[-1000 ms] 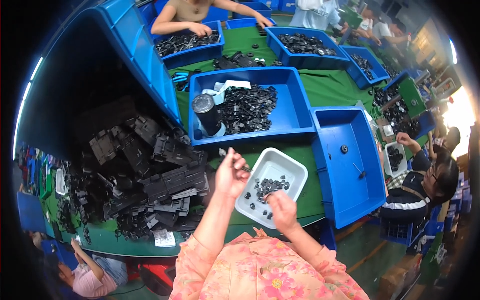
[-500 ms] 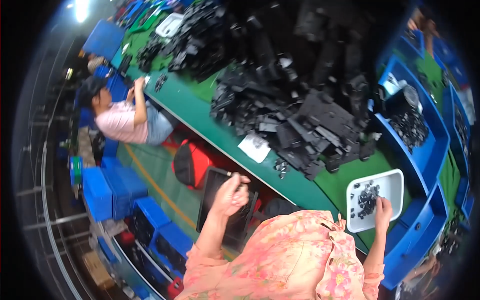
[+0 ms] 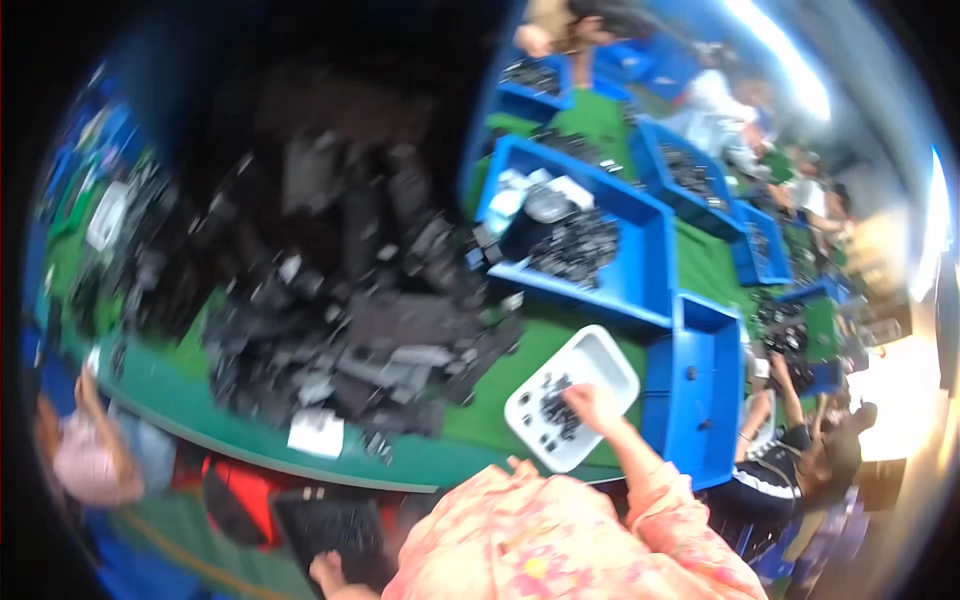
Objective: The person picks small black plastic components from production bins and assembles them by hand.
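Both hands moved since before: right hand (image 3: 592, 405) in white tray (image 3: 610, 362); left hand (image 3: 330, 572) low.

The right hand (image 3: 592, 405) is stretched forward and to the right on a nearly straight arm, fingers curled downward. The left hand (image 3: 330, 573) hangs low and near on the left, its grip too blurred to tell.

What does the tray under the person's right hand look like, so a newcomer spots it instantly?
On the green table, between the heap of black parts and the blue bins, sits a white rectangular tray near the front edge. The right hand reaches into it among small dark pieces. It is the only white container; its neighbours are blue.
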`<state>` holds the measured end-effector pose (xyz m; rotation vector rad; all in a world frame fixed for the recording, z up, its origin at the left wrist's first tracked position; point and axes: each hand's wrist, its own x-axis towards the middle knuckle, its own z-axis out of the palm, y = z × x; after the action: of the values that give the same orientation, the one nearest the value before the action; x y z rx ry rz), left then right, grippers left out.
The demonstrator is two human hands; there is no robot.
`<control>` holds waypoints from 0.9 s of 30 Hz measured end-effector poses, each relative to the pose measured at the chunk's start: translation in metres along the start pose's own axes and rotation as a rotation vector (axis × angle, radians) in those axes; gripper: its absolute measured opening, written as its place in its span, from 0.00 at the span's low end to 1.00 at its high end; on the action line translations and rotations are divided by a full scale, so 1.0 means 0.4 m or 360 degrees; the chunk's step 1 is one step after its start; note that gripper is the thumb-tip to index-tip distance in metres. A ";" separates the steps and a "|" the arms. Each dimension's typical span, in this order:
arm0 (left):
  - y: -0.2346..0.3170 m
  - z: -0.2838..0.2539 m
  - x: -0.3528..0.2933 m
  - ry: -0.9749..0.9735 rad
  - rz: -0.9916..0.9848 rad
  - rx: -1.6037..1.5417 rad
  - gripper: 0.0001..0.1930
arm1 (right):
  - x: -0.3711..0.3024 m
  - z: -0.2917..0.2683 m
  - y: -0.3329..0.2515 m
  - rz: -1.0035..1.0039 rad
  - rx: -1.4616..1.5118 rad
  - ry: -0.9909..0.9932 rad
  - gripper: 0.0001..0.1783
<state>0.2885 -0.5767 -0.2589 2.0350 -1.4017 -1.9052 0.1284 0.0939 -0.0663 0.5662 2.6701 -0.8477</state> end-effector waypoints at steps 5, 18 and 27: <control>0.135 0.191 -0.073 -0.0515 -0.0760 0.0668 0.22 | -0.011 -0.102 -0.044 0.0034 0.0426 0.0405 0.11; 0.189 0.904 -1.011 -0.1918 0.1042 0.1530 0.12 | 0.476 -0.301 -0.023 0.0372 -0.0076 0.0461 0.35; 0.080 1.023 -1.067 -0.2235 0.1034 0.1913 0.11 | 0.551 -0.336 0.110 0.0452 -0.0043 0.0507 0.29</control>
<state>0.0040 -0.1216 -0.0091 -0.5248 -3.3202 -2.2058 -0.0661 0.2691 -0.0648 1.1262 2.7722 -0.6871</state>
